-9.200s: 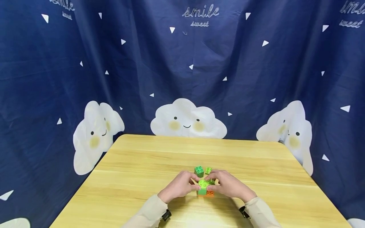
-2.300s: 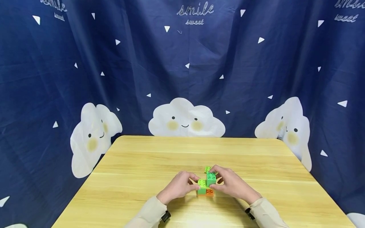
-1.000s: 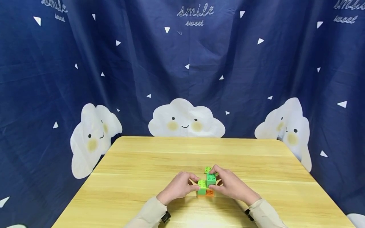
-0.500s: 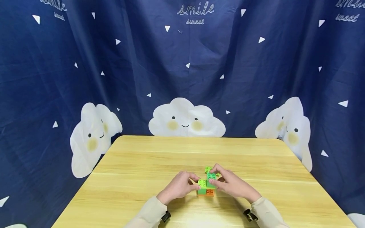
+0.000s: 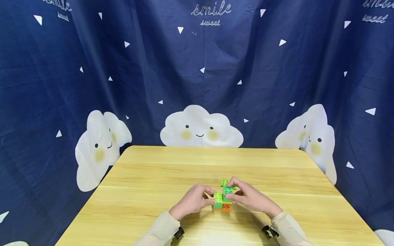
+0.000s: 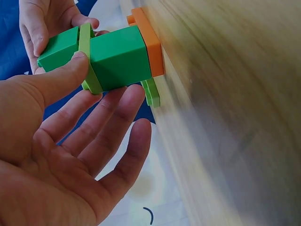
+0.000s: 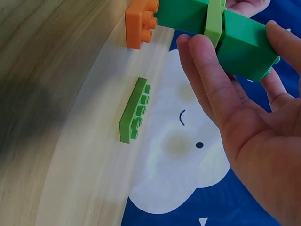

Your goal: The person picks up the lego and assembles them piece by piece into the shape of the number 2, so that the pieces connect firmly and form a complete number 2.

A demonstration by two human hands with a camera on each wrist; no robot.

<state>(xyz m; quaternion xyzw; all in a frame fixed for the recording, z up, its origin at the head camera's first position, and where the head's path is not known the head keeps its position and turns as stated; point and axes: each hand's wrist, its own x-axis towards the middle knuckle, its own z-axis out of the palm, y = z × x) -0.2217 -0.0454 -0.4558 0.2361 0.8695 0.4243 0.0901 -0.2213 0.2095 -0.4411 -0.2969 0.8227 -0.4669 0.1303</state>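
A small toy-brick stack stands on the table between both hands: an orange plate (image 7: 135,28) at the bottom, a green brick (image 6: 120,56), then a light green plate (image 6: 87,61). An upper green brick (image 5: 228,193) sits at the right end of that light green plate, slightly tilted to it in the right wrist view. My left hand (image 5: 194,202) pinches the stack's left side, thumb at the light green plate's edge. My right hand (image 5: 252,198) grips the upper brick between thumb and fingers, the thumb near its top studs.
Behind the stack a loose light green plate (image 7: 132,113) lies studs up on the wooden table (image 5: 147,177), partly hidden by the right hand in the head view. A dark blue curtain (image 5: 197,68) with clouds hangs beyond the table's far edge.
The upper green brick has moved from the table behind onto the light green plate, in the right hand. Lately the right thumb has shifted up the brick; the left hand stays almost still.
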